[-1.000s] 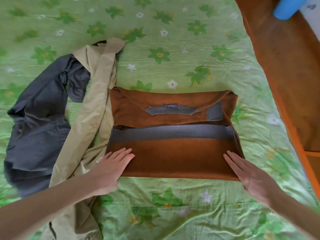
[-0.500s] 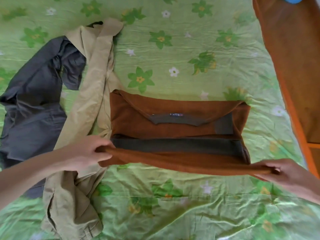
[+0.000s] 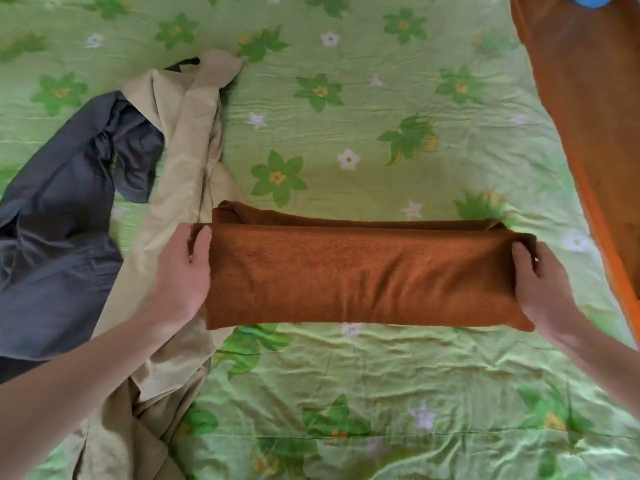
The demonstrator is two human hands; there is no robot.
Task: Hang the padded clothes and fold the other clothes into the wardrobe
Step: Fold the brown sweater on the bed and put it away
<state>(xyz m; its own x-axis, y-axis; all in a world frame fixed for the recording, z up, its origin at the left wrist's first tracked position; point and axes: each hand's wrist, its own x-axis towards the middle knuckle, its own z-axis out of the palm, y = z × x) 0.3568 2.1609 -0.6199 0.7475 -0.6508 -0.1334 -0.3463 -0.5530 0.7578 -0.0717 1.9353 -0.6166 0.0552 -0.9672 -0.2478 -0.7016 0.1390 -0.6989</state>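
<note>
So the brown sweater (image 3: 367, 275) is now lying folded over into a long narrow bundle on the bed (image 3: 381, 393), right in the middle of the view. Half a second ago the near edge was just being lifted and you could still see the grey collar and the grey stripe; now the fold is covering all that and only plain brown is showing. The left hand (image 3: 183, 268) is gripping the left end, thumb on top and fingers curled under, and the right hand (image 3: 540, 282) is doing the same at the right end. Just left of it, the beige garment (image 3: 187, 161) is sprawling from far to near, touching the sweater's left end, with the grey garment (image 3: 62, 216) lying further left. A brown wooden board (image 3: 595, 109) is running along the right side.
</note>
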